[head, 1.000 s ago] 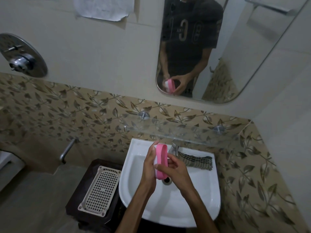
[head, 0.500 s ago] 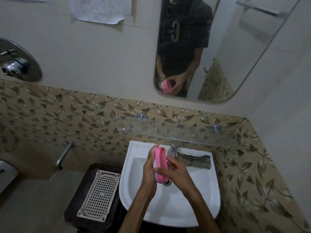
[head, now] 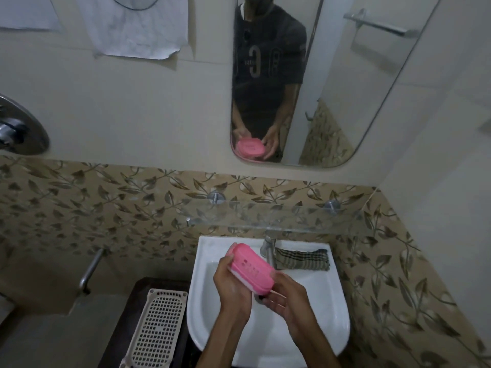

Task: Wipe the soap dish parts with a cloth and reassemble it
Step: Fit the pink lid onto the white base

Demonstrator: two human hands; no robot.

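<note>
While we hold the soap dish (head: pixel 249 266) over the middle of the sink (head: pixel 326 325), both our hands curl round it: the left hand (head: pixel 231 285) grips its near left side from below, and the right hand (head: pixel 285 296) cups the near right end, fingers bent under it. We judge this two-sided hold suits pressing the parts together or turning them over for a look, since the pink slotted face points up toward us and a pale layer shows along its lower edge, so the pieces seem joined, though we cannot tell whether they are fully seated. Holding it above the basin also means any drips fall into the bowl.

At the near left, just beside the sink's left edge, a white grid tray (head: pixel 156 330) lies on a dark stand (head: pixel 127 309). Behind the soap dish, the tap (head: pixel 268 248) rises from the sink's back edge, close to the dish's far end, so a tilt that way could knock it. The checked cloth (head: pixel 303 258) lies folded along the back right corner of the sink, touching neither hand; reaching it means passing the tap. Farther back, a glass shelf (head: pixel 273 216) juts out above the tap, and higher on the wall the mirror (head: pixel 345 75) reflects the dish and our hands.
</note>
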